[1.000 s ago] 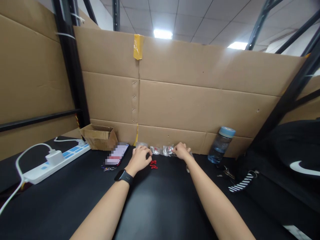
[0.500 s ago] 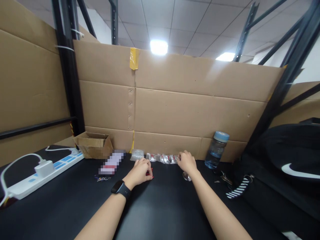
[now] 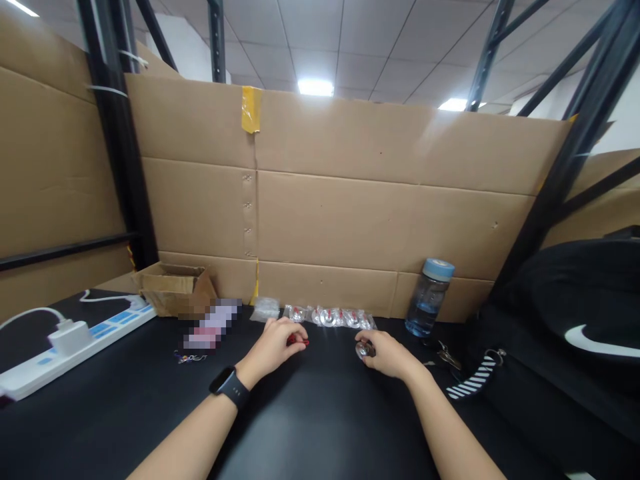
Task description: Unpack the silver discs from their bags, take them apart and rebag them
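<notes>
My left hand point(image 3: 277, 343), with a dark watch on its wrist, is closed on a small red item point(image 3: 298, 340). Fingers cover most of that item, so its kind cannot be made out. To the right, the thumb and fingers of my right hand point(image 3: 391, 355) are around a small round shiny disc point(image 3: 363, 349) just at the black tabletop. Behind both hands lies a row of clear packets point(image 3: 327, 317) holding round silvery pieces with red bits. A pile of clear plastic bags point(image 3: 265, 309) sits at the row's left end.
A blue-lidded water bottle point(image 3: 429, 300) stands back right, near keys point(image 3: 449, 357) and a black backpack point(image 3: 565, 333). On the left are a small cardboard box point(image 3: 175, 293), a blurred-out flat item point(image 3: 213, 323) and a white power strip point(image 3: 95, 343). Cardboard point(image 3: 325, 220) walls the back.
My right hand has come back from the right end of the packet row and taken hold of the round disc. My left hand stays near its place with the red item. The view has shifted slightly.
</notes>
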Motion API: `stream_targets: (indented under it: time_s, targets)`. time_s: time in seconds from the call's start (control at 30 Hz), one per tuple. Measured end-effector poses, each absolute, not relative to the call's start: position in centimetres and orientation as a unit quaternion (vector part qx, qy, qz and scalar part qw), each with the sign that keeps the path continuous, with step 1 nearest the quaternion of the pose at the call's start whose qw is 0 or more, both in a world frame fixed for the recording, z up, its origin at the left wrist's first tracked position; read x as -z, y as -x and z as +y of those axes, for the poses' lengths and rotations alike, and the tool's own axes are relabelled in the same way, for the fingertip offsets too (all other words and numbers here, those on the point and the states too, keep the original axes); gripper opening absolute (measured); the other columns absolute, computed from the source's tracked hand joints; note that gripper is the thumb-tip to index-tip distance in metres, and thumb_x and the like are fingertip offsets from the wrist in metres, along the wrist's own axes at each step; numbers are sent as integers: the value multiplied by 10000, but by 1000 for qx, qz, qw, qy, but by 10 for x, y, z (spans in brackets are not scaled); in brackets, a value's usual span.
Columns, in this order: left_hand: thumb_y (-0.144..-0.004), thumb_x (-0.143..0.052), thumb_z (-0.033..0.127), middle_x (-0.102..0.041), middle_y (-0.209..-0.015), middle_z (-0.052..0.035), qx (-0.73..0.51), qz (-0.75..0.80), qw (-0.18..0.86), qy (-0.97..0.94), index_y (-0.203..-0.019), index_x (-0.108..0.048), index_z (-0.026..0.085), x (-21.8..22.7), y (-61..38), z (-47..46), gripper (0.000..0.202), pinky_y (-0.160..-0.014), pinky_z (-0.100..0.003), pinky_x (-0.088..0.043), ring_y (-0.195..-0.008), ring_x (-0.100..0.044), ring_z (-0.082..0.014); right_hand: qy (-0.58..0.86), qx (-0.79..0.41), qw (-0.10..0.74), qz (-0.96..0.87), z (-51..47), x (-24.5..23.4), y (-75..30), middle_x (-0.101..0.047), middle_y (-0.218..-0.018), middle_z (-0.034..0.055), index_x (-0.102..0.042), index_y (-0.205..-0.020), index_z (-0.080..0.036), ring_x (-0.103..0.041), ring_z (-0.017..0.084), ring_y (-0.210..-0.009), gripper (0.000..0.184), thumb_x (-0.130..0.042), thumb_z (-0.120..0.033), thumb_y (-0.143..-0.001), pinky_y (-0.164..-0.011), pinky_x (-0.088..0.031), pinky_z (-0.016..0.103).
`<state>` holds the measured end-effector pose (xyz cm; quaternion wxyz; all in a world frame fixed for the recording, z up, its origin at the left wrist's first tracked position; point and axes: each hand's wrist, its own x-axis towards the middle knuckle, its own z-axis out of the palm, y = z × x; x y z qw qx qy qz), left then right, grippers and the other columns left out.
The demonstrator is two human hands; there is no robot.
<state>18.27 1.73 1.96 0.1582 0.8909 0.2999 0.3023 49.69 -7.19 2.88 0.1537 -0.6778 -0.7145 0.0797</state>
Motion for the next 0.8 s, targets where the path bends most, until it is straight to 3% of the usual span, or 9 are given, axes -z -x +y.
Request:
stream_targets:
  time_s: [0.2,0.4,0.5,0.8]
  targets:
    - [-884,-656,392,-732,-903,-22,-298,316,145,-889,-864,-763,285,-21,-191,11,152,-916,-389,-318,-955,-608,-218,655,-59,191,-729,-76,-39,-497,-712,-1016,32,-692,-986,-276,-652,223,-925,284,-700,-200,-713,-761,-446,280]
    - [-900,-627,408,-696,-1036,-32,-343,330,152,-866,-878,-771,312,-23,-202,0,175,-935,-406,-371,-1051,-590,-239,538,-127,413,-724,-74,-38,-456,-678,-1148,45,-627,-1168,-269,-660,186,-912,414,-722,-240,-765,-754,-508,286]
    - [-896,-624,393,-643,-1098,-47,-385,338,170,-842,-865,-769,295,-23,-207,-5,178,-960,-413,-407,-1108,-565,-249,488,-166,479,-710,-77,-33,-424,-672,-1171,50,-609,-1196,-272,-665,193,-983,443,-722,-222,-771,-776,-537,295]
    - [-905,-600,339,-608,-1071,-69,-434,313,230,-812,-858,-738,248,-17,-216,-13,172,-985,-397,-445,-1083,-560,-237,456,-186,516,-701,-90,-34,-392,-695,-1170,56,-621,-1210,-276,-679,215,-1034,465,-742,-194,-769,-770,-565,305]
